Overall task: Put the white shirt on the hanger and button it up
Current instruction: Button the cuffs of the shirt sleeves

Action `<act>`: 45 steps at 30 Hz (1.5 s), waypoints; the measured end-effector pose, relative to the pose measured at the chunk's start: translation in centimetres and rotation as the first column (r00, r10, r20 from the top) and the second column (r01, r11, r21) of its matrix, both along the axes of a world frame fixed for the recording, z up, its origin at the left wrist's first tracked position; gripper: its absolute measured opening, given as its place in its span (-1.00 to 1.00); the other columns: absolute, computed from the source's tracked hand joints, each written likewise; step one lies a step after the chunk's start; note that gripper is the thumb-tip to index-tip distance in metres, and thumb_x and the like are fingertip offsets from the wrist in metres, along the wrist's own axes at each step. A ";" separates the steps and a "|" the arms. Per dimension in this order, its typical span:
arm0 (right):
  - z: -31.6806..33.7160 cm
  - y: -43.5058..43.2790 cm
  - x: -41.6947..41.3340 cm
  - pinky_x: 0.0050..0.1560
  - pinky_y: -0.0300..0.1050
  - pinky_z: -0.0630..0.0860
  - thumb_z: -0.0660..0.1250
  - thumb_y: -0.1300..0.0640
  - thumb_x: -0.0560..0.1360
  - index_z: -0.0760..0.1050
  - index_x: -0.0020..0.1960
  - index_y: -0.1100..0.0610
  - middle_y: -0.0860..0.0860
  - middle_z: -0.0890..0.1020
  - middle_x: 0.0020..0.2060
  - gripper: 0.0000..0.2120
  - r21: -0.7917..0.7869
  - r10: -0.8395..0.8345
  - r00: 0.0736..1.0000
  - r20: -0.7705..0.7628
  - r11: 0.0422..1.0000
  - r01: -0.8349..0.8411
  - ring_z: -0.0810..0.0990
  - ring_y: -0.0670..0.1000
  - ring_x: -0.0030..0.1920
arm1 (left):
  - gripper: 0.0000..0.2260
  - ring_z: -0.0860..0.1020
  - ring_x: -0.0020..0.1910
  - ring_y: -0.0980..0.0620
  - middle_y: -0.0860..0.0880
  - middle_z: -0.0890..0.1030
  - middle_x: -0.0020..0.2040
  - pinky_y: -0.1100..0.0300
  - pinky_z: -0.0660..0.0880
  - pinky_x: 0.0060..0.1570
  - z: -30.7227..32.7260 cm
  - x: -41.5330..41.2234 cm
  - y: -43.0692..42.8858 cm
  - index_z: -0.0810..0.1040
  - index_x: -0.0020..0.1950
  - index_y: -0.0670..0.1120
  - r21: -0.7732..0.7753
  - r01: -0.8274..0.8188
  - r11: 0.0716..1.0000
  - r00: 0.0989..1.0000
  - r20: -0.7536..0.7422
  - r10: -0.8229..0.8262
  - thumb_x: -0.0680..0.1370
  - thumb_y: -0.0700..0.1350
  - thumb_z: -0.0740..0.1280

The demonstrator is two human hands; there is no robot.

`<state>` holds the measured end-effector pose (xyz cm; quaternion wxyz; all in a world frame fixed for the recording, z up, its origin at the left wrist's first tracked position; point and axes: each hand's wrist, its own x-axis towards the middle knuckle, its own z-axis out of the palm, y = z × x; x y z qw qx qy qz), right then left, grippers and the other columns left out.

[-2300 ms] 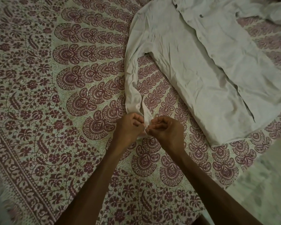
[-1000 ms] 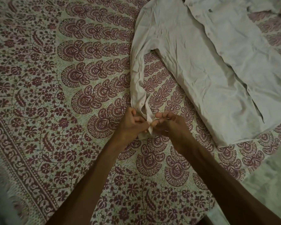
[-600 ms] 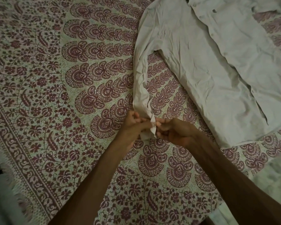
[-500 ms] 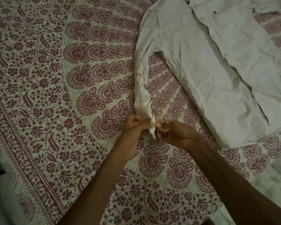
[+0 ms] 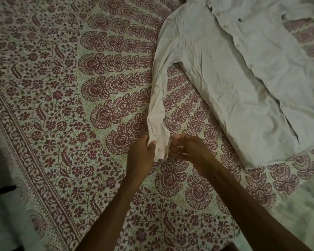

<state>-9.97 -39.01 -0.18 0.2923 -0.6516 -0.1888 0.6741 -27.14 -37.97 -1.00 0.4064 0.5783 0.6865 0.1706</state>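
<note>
Closed the slit that gaped above the cuff [image 5: 161, 142] a second ago; left the cuff lying flat, one small button [image 5: 159, 150] face up. Moved the left hand [image 5: 140, 156] from a fingertip pinch at the slit to a curled grip round the cuff's 9 o'clock edge. Slid the right hand [image 5: 189, 151] out to the 3 o'clock edge, fingers less curled and blurred; touching or apart, not readable.
</note>
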 end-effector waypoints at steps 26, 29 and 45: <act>-2.5 -0.8 0.0 -0.07 0.09 0.67 0.34 -0.05 0.56 0.56 0.16 0.19 0.09 0.70 0.01 -0.67 -0.012 -0.003 0.983 0.181 1.000 0.006 0.70 0.11 -0.05 | -0.78 0.63 0.03 -0.07 -0.07 0.67 0.02 -0.04 0.57 0.07 -2.4 0.8 0.7 0.58 0.07 -0.10 -0.451 -0.119 0.885 0.868 0.385 0.313 0.58 0.02 0.32; -3.6 -0.8 -0.7 -0.27 -0.09 0.56 0.30 -0.20 0.54 0.53 0.01 0.18 0.04 0.65 -0.16 -0.59 0.037 0.131 0.767 0.628 0.980 -0.198 0.62 0.02 -0.23 | -0.71 0.59 -0.01 -0.10 -0.12 0.60 0.03 -0.04 0.56 -0.06 -2.3 1.0 -0.3 0.49 0.12 -0.13 -0.368 -0.123 0.921 0.937 0.264 0.231 0.61 0.08 0.23; -3.5 -3.2 -2.4 -0.20 -0.01 0.65 0.50 -0.10 0.42 0.46 0.09 0.02 -0.01 0.66 -0.17 -0.63 0.042 0.261 0.835 0.483 0.946 -0.320 0.68 0.02 -0.18 | -0.54 0.55 -0.05 0.01 0.00 0.56 -0.01 0.20 0.45 -0.18 -2.8 -2.6 0.1 0.38 0.18 -0.14 -0.374 -0.113 0.921 0.976 0.132 0.173 0.41 -0.09 0.53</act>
